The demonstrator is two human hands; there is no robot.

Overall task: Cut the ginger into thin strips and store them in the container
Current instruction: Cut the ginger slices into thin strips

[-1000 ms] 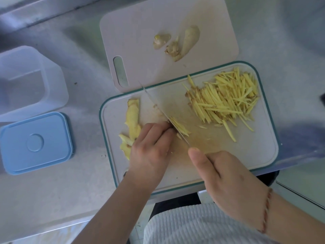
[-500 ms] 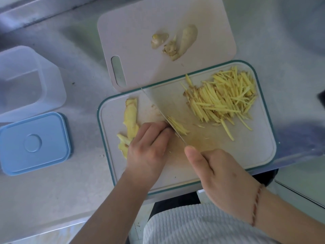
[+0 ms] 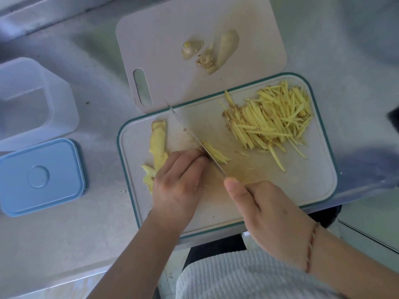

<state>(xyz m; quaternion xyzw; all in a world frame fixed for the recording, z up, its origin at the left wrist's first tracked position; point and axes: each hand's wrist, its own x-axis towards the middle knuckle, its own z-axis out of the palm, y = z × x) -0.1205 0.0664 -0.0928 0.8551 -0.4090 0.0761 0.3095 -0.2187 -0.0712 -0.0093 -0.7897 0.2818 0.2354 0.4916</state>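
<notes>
At nine o'clock on a steel counter (image 3: 64,234), an open translucent container (image 3: 38,100) waits unfilled, its blue lid (image 3: 41,176) lying just below it at about eight o'clock. Moving toward centre, a plain cutting board (image 3: 172,39) at twelve o'clock carries trimmed ginger scraps (image 3: 212,52), its lower edge tucked under the teal-rimmed cutting board (image 3: 313,186) where the work is under way.

On that board, uncut ginger slices (image 3: 158,147) lie at its nine o'clock side. The person's left hand (image 3: 179,180) sits just right of them, fingers curled down over a small stack of ginger that is mostly hidden beneath the knuckles. The knife (image 3: 194,139) runs diagonally from eleven o'clock to five o'clock, its flat against those knuckles, with a few fresh strips (image 3: 216,153) fallen on the blade's right. The right hand (image 3: 267,214) at five o'clock grips the handle, thumb laid forward toward the blade. A large heap of finished ginger strips (image 3: 272,121) fills the board's two o'clock corner.

The slicing looks well advanced but unfinished. Doing it well likely means keeping fingertips tucked behind the knuckles, letting the blade ride them, retreating the left hand evenly for uniform strips, and stopping before the stack becomes too small to hold safely.
</notes>
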